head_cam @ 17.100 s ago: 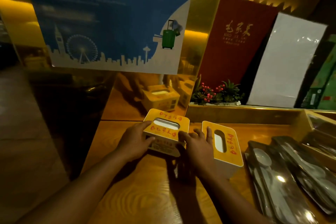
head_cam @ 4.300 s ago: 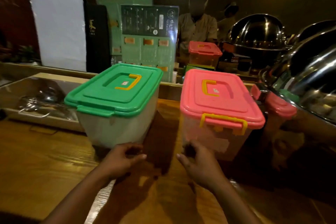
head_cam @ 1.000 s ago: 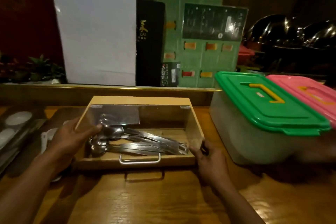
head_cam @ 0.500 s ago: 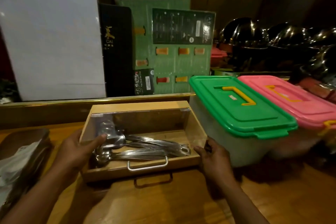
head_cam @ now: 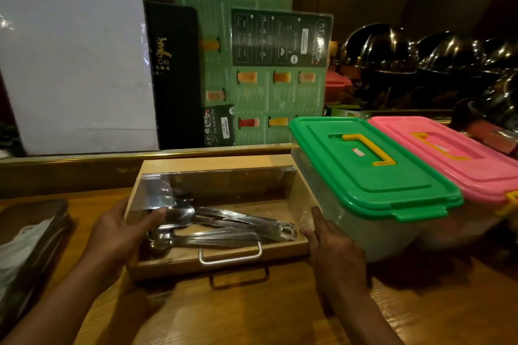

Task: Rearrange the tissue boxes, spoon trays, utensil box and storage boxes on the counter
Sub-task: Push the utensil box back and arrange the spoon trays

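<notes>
The wooden utensil box with a clear lid (head_cam: 221, 221) has been slid right, against the green-lidded storage box (head_cam: 367, 176), clasped between left hand (head_cam: 117, 235) and right hand (head_cam: 333, 252); placement seems finished.

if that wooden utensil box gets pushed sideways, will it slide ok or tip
The utensil box is low and wide with a flat base, so it will probably slide, not tip. The loose metal utensils inside will likely shift and rattle. The counter looks smooth.

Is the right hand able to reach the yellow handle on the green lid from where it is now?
Probably yes. The right hand rests at the wooden box, beside the green lid; nothing covers the yellow handle.
</notes>
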`<move>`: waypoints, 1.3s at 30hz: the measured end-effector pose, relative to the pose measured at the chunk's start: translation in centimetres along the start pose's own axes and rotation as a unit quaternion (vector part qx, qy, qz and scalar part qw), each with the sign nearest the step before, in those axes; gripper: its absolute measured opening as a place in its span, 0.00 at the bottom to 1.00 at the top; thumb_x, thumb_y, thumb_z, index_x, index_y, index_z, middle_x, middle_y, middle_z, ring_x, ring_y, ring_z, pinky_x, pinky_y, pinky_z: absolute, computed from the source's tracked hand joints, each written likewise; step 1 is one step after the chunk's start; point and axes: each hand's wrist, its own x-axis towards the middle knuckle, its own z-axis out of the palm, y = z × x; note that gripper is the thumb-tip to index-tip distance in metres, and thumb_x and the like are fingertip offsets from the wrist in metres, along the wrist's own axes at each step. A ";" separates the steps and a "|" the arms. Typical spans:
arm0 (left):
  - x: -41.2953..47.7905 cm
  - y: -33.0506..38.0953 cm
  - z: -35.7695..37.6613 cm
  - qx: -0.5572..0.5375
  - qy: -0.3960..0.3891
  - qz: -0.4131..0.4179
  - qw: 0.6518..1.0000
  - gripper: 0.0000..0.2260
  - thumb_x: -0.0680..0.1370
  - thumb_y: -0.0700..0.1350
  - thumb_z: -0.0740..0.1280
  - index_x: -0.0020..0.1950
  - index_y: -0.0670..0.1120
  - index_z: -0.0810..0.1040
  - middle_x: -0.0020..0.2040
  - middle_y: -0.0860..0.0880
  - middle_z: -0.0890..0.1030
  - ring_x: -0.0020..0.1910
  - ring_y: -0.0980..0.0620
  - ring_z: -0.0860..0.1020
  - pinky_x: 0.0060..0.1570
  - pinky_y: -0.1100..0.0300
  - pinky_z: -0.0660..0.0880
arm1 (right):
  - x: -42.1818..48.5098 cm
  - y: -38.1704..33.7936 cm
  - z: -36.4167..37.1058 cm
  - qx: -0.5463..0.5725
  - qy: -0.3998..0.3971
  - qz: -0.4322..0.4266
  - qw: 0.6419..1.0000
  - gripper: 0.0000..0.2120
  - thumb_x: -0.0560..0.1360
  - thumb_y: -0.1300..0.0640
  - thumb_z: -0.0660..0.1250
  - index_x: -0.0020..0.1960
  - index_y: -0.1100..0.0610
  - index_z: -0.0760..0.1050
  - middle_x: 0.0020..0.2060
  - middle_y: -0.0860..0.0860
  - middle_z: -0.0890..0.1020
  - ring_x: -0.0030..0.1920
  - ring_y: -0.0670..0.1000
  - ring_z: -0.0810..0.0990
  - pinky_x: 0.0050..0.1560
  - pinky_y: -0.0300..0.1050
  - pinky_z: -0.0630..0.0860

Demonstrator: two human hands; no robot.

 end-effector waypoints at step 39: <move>-5.0 2.1 -6.6 0.125 0.000 0.027 0.992 0.30 0.77 0.59 0.70 0.77 0.53 0.69 0.74 0.49 0.74 0.72 0.51 0.72 0.69 0.45 0.73 | -3.0 -9.8 -1.5 0.255 -0.077 -0.176 0.948 0.14 0.69 0.61 0.76 0.53 0.50 0.81 0.40 0.49 0.84 0.34 0.47 0.81 0.35 0.49 0.82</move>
